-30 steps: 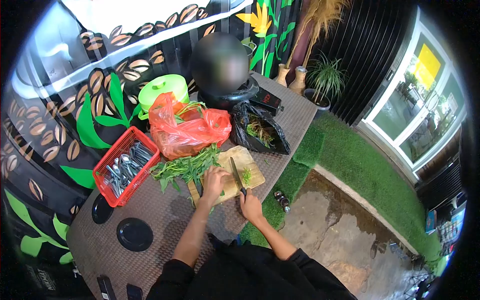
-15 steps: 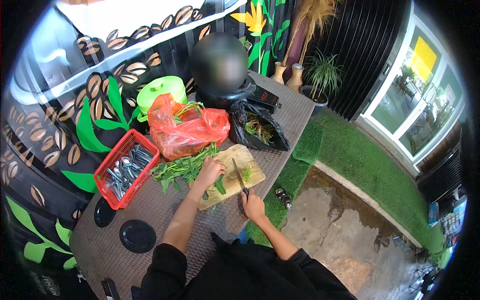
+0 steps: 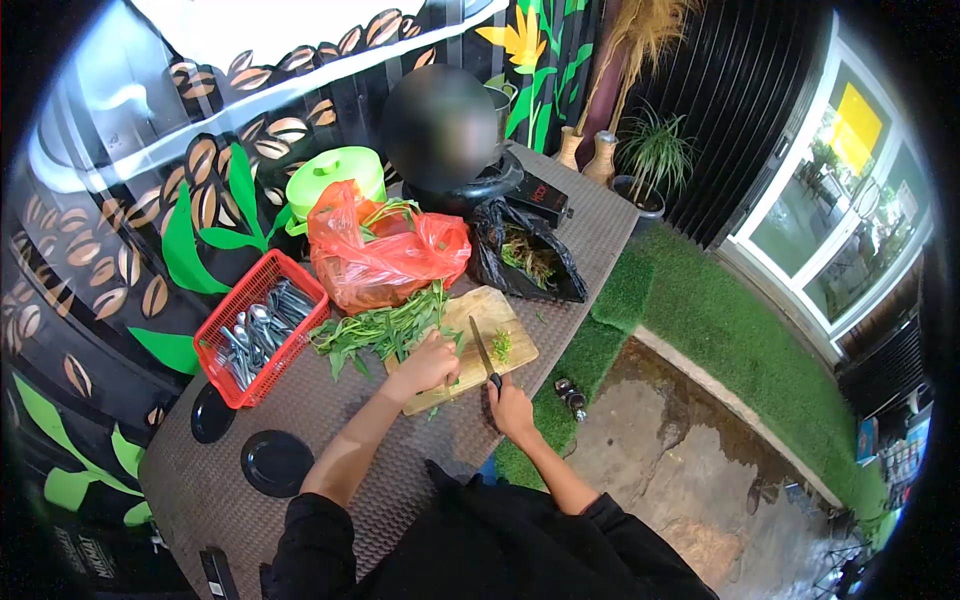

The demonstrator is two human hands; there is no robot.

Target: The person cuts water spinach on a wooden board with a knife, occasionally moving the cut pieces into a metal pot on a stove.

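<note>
My left hand (image 3: 432, 363) is closed over the near left part of a wooden cutting board (image 3: 486, 304), fingers curled round leafy greens. More of these greens (image 3: 378, 334) spread from the board's left side onto the table. My right hand (image 3: 512, 408) grips the black handle of a knife (image 3: 480, 342). Its blade lies across the board, pointing away from me, between my left hand and a small pile of chopped green pieces (image 3: 501, 347). What sits inside my left fist is mostly hidden.
Behind the board stand a red plastic bag (image 3: 385, 262) and a black bag (image 3: 560, 272) with plant scraps. A red basket (image 3: 232, 355) of cutlery, black plates (image 3: 277, 463) and a green lidded container (image 3: 337, 178) are also on the woven-pattern table (image 3: 385, 440).
My left hand has come toward me over the board, covering a leaf that showed beside it. The knife stays nearly in place in my right hand. The whole view has shifted slightly.
</note>
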